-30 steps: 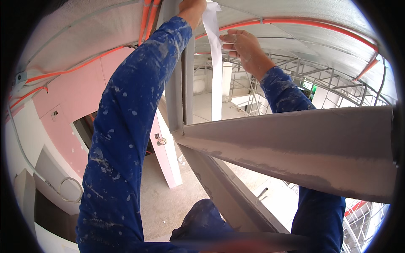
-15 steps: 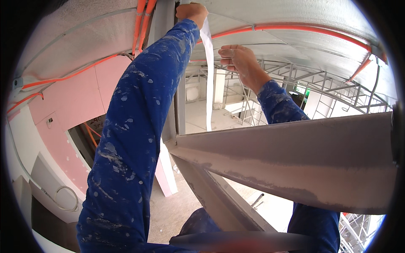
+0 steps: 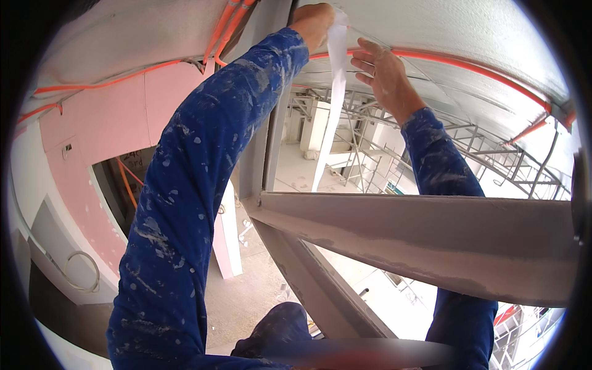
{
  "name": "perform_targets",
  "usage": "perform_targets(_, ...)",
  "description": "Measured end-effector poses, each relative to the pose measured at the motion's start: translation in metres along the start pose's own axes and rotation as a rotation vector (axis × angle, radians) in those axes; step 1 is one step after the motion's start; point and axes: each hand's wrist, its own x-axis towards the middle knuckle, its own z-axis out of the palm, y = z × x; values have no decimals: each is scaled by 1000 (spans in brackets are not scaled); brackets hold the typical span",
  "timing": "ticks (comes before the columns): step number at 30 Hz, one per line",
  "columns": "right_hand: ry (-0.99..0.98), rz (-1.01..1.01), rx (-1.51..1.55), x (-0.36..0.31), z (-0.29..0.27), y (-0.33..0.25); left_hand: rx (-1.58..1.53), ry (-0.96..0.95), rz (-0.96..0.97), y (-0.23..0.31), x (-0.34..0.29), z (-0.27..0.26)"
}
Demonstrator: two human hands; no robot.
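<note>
High up, beside a grey steel column (image 3: 256,166), my left hand (image 3: 313,26) is closed at the top of a long white strip of paper tape (image 3: 337,80). The strip hangs down in a slight curve and passes behind a steel beam (image 3: 419,237). The fingertips of this hand are partly hidden. To the right of the strip, my right hand (image 3: 390,79) is raised with its fingers apart, holding nothing. A small gap separates it from the tape. White splashes cover both of my blue sleeves.
A diagonal steel brace (image 3: 320,283) runs below the beam, in front of my body. Orange conduit (image 3: 468,66) crosses the silvery ceiling, with grey metal trusses (image 3: 475,148) beyond. Pink wall board (image 3: 117,117) stands at the left. The floor (image 3: 246,296) lies well below.
My left hand has moved right, bringing the top of the tape with it. The right hand has risen and shifted right, with its fingers more spread. The view has shifted slightly.
</note>
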Motion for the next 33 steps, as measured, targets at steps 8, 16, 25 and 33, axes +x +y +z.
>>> perform_targets(8,53,7,111,16,29,7,-1075,94,-599,15,-18,-10)
perform_targets(16,-31,12,301,23,11,19,-1127,-77,-815,29,-54,-40)
perform_targets(25,-85,8,271,27,9,18,123,111,16,24,-94,-39)
perform_targets(33,-75,0,167,15,9,21,241,187,479,10,-66,-59)
